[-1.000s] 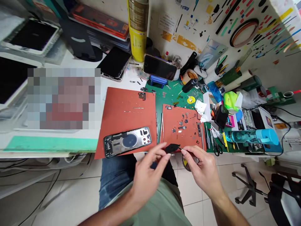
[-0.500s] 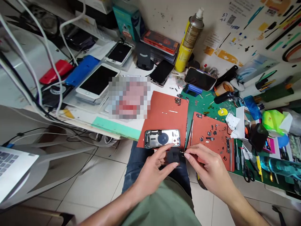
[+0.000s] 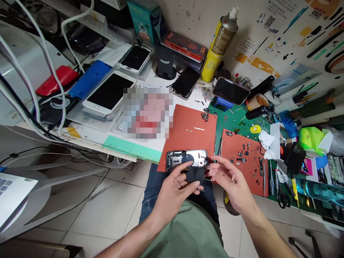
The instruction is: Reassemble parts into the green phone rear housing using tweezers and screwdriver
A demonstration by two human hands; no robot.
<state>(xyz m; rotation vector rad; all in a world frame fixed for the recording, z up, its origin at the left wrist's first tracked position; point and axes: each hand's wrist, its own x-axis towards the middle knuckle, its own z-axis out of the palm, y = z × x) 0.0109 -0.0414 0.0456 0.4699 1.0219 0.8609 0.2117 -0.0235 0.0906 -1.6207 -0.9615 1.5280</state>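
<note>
My left hand (image 3: 172,188) grips a thin black flat piece with a rounded outline (image 3: 195,175) between thumb and fingers; its exact kind does not show. At that piece's right edge, my right hand (image 3: 232,181) has its thumb and a finger drawn together, with the index finger raised. Whatever small part those fingertips hold is too small to name. Just beyond my left fingers lies an opened phone housing (image 3: 197,156), with a dark round coil in its middle, on a red-brown mat (image 3: 185,118). My fingers cover part of its near edge.
Tiny phone parts lie on a second red-brown mat (image 3: 231,143) at right. Tweezers, scissors (image 3: 283,199) and screwdrivers lie around it. Behind stand a spray can (image 3: 219,46) and a phone on a blue stand (image 3: 231,90). White-framed phone screens (image 3: 111,91) and cables occupy the left.
The black piece has tilted and shifted slightly left in my left hand. My right index finger has lifted away from the thumb, up towards the housing. The camera view has shifted slightly.
</note>
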